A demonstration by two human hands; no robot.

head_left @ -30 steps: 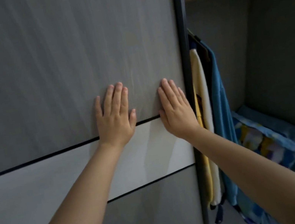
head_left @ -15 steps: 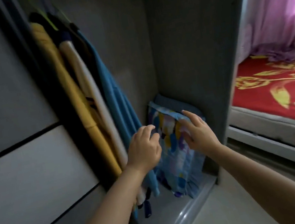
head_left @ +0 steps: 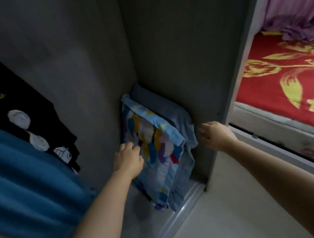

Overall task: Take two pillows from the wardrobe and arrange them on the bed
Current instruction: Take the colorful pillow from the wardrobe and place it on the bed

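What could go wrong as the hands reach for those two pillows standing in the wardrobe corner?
The left hand is only at the patterned pillow's edge, so the pillow may slip or tip over. The grey pillow sits wedged behind it against the wardrobe wall and could snag. The right hand holds nothing yet.

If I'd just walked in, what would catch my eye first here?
Probably the bright red bed cover with gold patterns at the right, under a purple curtain. Next, the colourful patterned pillow standing in the wardrobe's corner, a grey pillow behind it, with the left hand and right hand either side.
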